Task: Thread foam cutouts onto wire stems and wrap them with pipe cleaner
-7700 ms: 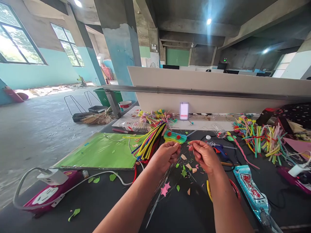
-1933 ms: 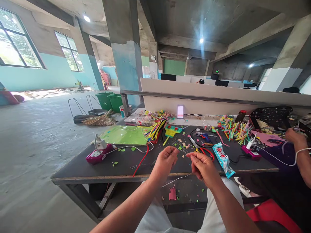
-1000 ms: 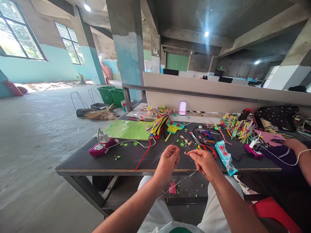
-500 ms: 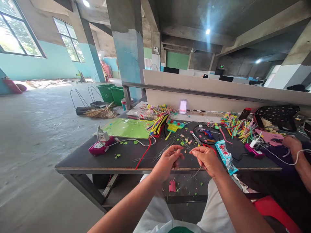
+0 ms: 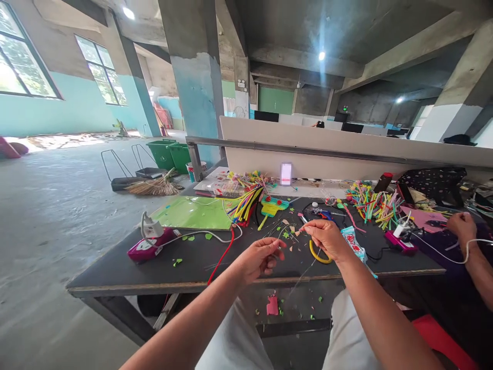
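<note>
Left hand [image 5: 257,258] – fingertips pinched on a thin wire [image 5: 304,270] (barely visible), over the desk [image 5: 115,270] edge. Right hand [image 5: 326,237] pinches the same wire higher up, above yellow-handled scissors [image 5: 318,255]. Beyond – green sheet [image 5: 196,213], pipe cleaners [image 5: 370,203].

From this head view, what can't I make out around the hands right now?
- Thin wire: too fine to follow; whether the left hand pinches it is unclear.
- Right hand: its fingertips close on something too small to name.
- Yellow ring: partly hidden behind the right hand.
- Blue packet: print too small to read, lower end behind the right forearm.
- Co-worker's hand: what it holds is unclear; the arm is cut off by the right edge.
</note>
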The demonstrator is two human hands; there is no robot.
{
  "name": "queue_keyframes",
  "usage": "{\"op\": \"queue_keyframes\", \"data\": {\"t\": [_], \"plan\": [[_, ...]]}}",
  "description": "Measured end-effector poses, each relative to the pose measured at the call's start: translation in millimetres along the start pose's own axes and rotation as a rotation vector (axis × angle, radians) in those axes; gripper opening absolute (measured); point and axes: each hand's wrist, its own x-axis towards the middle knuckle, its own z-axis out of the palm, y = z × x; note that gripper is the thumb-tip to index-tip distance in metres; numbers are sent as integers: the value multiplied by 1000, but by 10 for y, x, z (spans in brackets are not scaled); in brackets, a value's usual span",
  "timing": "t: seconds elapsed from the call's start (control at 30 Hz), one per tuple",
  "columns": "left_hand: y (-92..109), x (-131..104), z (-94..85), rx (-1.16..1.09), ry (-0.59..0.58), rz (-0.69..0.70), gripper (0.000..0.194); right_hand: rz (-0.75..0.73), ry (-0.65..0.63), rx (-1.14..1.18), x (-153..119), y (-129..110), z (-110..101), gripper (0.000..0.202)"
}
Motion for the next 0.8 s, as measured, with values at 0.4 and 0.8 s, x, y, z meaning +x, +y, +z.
{"op": "queue_keyframes", "data": {"t": [0.4,0.8], "plan": [[449,1014,-345,60,-53,-56,40,-75,133,-104,956,428,-146,27],[272,1559,-605,537,155,266,24,6,-41,-237,1099,607,43,25]]}}
